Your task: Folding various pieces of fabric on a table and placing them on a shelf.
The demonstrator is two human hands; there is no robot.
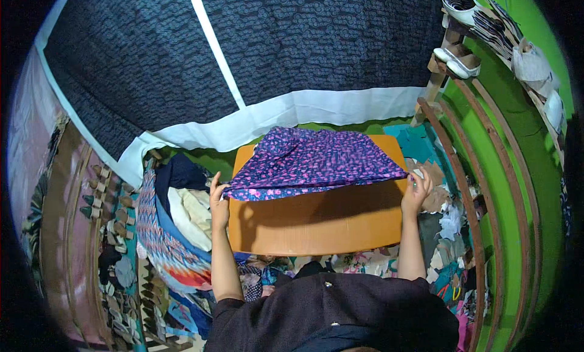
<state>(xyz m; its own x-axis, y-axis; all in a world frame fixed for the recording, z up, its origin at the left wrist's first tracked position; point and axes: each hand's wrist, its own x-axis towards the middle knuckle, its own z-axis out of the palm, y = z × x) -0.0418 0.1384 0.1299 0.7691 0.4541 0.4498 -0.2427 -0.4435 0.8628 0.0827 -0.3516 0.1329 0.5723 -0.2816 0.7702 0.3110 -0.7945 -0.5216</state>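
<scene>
A dark blue cloth with a pink and purple floral print [322, 160] is stretched over the far part of an orange table [316, 227]. My left hand [219, 200] pinches its near left corner, and my right hand [417, 191] pinches the near right corner. Between the two hands the near edge runs almost straight, lifted a little and sagging slightly. Toward the back left the cloth is bunched in folds. What kind of garment or piece it is, I cannot tell.
Left of the table a heap of clothes [188, 209] spills from a zigzag-patterned cloth [161, 230]. Wooden rails [468, 169] stand along the right, with pale shoes [459, 63] above. Shoe racks [115, 230] line the left. Fabric scraps [447, 230] cover the floor. A dark patterned curtain [316, 41] hangs behind.
</scene>
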